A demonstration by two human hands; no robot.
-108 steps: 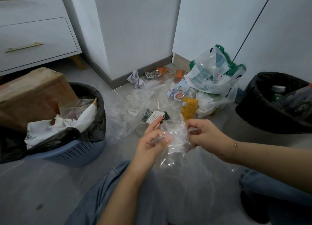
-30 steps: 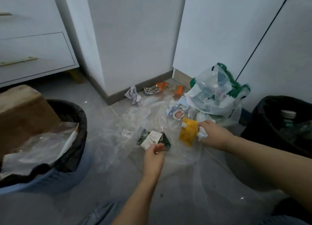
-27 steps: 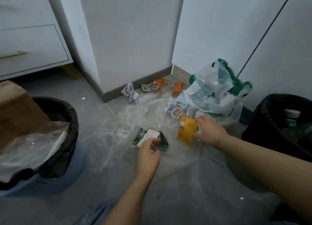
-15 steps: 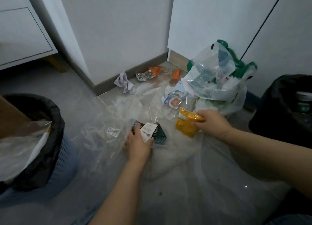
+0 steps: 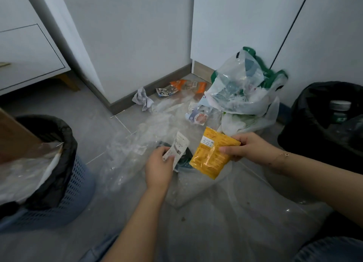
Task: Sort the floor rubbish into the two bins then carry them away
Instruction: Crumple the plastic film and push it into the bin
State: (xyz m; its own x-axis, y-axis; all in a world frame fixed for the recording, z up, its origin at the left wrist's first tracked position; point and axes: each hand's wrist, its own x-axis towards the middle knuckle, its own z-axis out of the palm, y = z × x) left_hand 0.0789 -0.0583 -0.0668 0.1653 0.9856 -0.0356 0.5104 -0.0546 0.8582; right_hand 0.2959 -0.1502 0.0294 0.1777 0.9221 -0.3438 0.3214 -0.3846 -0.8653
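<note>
Yellow packet, one, is pinched at its upper right corner in the right hand, its grip clamped on it. Just left of that grip, the left hand pinches one white label, its grip clamped too. Under both grips clear plastic film spreads over the floor. Two bins: a blue basket with a black liner, far left of the grips, and a black-lined bin, far right, holding one bottle. Beyond the right grip sits one stuffed bag. Further off lie one crumpled paper and two orange wrappers.
</note>
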